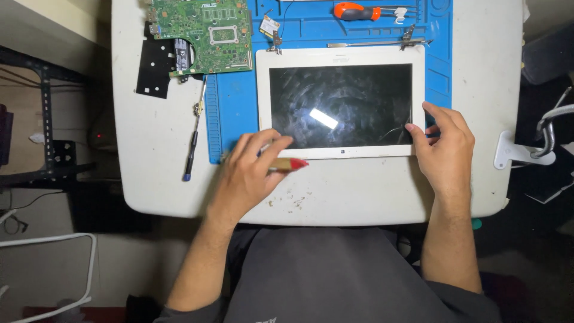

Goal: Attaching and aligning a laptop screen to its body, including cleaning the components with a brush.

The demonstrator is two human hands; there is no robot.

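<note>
- A white tablet (341, 103) with a dark, smudged screen lies flat on a white table (490, 72). It is the landmark for every place told here.
- The top part of the tablet rests on a blue work mat (230, 113). Its bottom edge hangs past the mat onto the bare table.
- The right hand (445, 149) is at the tablet's bottom right corner. Its fingers are bent and press on the right edge of the white frame, with the thumb tip touching the screen's corner. The fingers are not closed into a fist.
- The left hand (251, 170) is just below the tablet's bottom left corner. Its fingers are curled around a thin tool with a red end (293, 163). The red tip pokes out to the right, just under the tablet's bottom edge.
- Left of the tablet, a long thin screwdriver (194, 128) lies along the left side of the mat.
- Up and to the left of the tablet sits a green circuit board (203, 33), with a black flat plate (154, 69) beside it.
- Above the tablet lies a screwdriver with an orange handle (356, 11) and a thin metal tool (371, 43), both on the mat.
- A small card with a wire (269, 26) sits just above the tablet's top left corner.
</note>
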